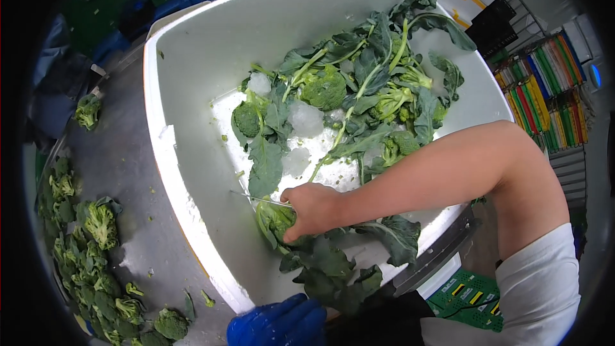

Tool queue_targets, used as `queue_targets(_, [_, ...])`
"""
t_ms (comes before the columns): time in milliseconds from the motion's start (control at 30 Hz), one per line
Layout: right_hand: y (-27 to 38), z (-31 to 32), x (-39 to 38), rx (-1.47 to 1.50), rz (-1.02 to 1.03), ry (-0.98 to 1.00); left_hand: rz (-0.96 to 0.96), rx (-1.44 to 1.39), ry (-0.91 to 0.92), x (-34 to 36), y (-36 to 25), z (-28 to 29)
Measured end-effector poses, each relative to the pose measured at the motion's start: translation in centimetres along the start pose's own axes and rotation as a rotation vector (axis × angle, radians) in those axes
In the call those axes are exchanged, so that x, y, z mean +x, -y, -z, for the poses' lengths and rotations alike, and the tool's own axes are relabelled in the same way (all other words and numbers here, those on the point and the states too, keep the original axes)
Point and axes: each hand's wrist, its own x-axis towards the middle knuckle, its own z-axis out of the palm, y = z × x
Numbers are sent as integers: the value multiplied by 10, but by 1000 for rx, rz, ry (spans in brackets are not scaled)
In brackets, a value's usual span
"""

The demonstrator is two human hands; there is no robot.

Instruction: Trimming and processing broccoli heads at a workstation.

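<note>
So we've got our right hand [314, 210] down inside a big white foam box [182, 90], thumb and fingers closed on a broccoli head [275, 219] near the side wall on the left. A thin, shiny strip [256, 198] pokes out leftward by our fingers, over that head; it looks like a blade, but most of it is hidden so we can't really tell. Our left hand [277, 322] is in a blue glove at the bottom edge, right by the box's near corner. Its fingers look bent, but we can't tell if it's gripping anything.

Big dark leaves [333, 279] spread out below our right hand. Further in, more leafy broccoli [323, 86] fills the far and right part of the box, with lumps of ice [305, 120] in among it.

Left of the box there's a grey metal table [138, 176] with a heap of broccoli pieces [96, 301] along its outer edge, plus small scraps. Off to the right we've got a rack of slim coloured items [544, 83], and a green crate [467, 301] sits low beside our white sleeve [538, 282].
</note>
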Motion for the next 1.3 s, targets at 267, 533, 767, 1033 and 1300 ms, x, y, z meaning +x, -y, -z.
queue_targets(267, [13, 22, 16, 148, -275, 313, 0, 31, -137, -9, -4, -11])
queue_targets(533, [22, 100, -17, 102, -317, 172, -117, 93, -342, -3, 11, -21])
queue_targets(767, [36, 183, -142, 75, 73, -834, -86, -36, -403, -5, 9, -29])
queue_targets(1033, [76, 97, -264, 481, 553, -1116, 250, -879, -368, 0, -56, -28])
queue_targets(1300, [56, -53, -279, 981, 666, -794, 365, -1879, -22, -35, -71, -108])
